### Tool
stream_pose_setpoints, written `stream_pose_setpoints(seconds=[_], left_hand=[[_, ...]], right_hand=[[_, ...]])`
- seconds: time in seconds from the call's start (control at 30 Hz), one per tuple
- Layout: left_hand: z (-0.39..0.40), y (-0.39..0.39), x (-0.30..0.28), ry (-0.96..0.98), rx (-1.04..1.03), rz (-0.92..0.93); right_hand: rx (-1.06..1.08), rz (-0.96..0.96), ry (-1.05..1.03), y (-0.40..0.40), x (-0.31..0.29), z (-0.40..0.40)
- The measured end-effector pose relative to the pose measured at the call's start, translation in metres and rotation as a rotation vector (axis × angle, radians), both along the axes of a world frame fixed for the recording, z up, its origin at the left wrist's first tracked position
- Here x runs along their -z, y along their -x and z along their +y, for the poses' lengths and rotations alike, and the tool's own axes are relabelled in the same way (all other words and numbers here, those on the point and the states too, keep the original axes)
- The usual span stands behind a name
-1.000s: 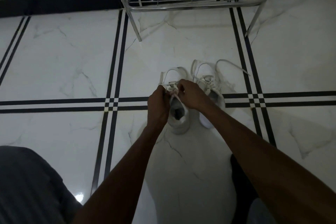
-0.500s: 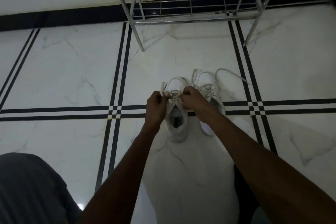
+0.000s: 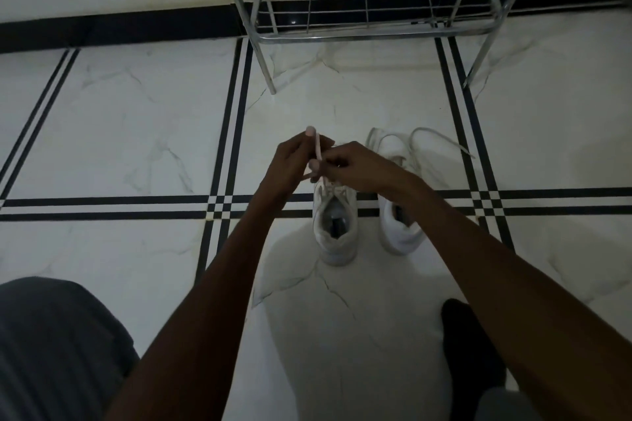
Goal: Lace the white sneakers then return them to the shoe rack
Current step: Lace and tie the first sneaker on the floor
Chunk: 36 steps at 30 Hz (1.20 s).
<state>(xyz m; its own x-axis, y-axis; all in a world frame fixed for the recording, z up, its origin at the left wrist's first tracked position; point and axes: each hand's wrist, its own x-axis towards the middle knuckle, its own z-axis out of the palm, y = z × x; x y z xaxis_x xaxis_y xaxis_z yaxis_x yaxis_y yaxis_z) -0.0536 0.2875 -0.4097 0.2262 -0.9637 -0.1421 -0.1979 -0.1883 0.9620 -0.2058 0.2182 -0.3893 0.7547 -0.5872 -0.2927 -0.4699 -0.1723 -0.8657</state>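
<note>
Two white sneakers stand side by side on the floor, heels toward me. The left sneaker [image 3: 335, 229] has its front half hidden under my hands. My left hand [image 3: 294, 161] pinches a white lace [image 3: 318, 147] that runs up from this shoe. My right hand [image 3: 355, 164] grips the laces just above the shoe's tongue. The right sneaker [image 3: 400, 225] is partly covered by my right forearm, and its loose lace [image 3: 441, 140] trails off to the right. The metal shoe rack [image 3: 372, 32] stands beyond the shoes against the wall.
The floor is white marble tile [image 3: 136, 133] with black double stripes. My left knee [image 3: 51, 345] fills the lower left corner. A dark foot or sock [image 3: 468, 352] shows under my right forearm. The rack's front legs reach the floor just ahead of the shoes.
Both hands have lifted slightly above the left sneaker, and the left hand now draws a lace upward. The view has tilted so the rack shows lower in the frame.
</note>
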Motion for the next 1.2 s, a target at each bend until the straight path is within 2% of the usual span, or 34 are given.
stream_pose_setpoints(seconds=[0.1, 0.23, 0.4, 0.47, 0.57, 0.73, 0.8, 0.83, 0.87, 0.9, 0.97, 1.0, 1.03, 1.07, 1.13, 1.2], left_hand=[[0.004, -0.001, 0.014, -0.109, -0.037, 0.051], [0.005, 0.001, 0.025, -0.090, -0.043, 0.064], [0.005, 0.005, 0.026, -0.159, -0.050, 0.080], [0.008, 0.006, 0.026, -0.153, -0.057, 0.065], [0.009, 0.000, 0.037, -0.070, -0.090, -0.051], [0.010, -0.005, 0.046, -0.191, -0.083, -0.498], [0.013, -0.008, 0.041, -0.220, -0.123, -0.587], [0.015, -0.011, 0.035, -0.199, -0.149, -0.541], [0.016, -0.015, 0.031, -0.156, -0.176, -0.410], [0.018, -0.017, 0.024, -0.127, -0.204, -0.187], [0.018, -0.018, 0.015, -0.092, -0.269, 0.470], [0.016, -0.016, 0.015, -0.068, -0.278, 0.769], [0.016, -0.014, 0.016, -0.040, -0.303, 0.961], [0.015, -0.012, 0.020, -0.031, -0.361, 1.045], [0.019, -0.014, 0.030, -0.059, -0.535, 1.094], [0.031, -0.028, 0.046, -0.123, -0.767, 0.973]], right_hand=[[0.048, 0.011, 0.172, 0.012, 0.005, -0.013], [0.158, -0.009, 0.378, 0.018, 0.011, -0.023], [0.254, -0.120, 0.436, 0.004, 0.017, -0.015], [0.336, -0.171, 0.392, 0.002, 0.018, -0.014], [0.414, -0.221, 0.259, 0.004, 0.020, -0.015], [0.496, -0.283, -0.031, 0.011, 0.031, -0.015], [0.566, -0.351, -0.176, 0.013, 0.031, -0.014], [0.614, -0.361, -0.237, 0.013, 0.030, -0.014], [0.657, -0.353, -0.297, 0.013, 0.028, -0.014], [0.682, -0.338, -0.360, 0.014, 0.027, -0.015], [0.697, -0.319, -0.441, 0.014, 0.027, -0.014], [0.701, -0.290, -0.417, 0.013, 0.028, -0.013], [0.708, -0.231, -0.321, 0.012, 0.029, -0.011], [0.708, -0.144, -0.180, 0.014, 0.031, -0.011], [0.665, 0.097, 0.178, 0.025, 0.039, -0.016], [0.620, 0.369, 0.450, 0.049, 0.054, -0.025]])
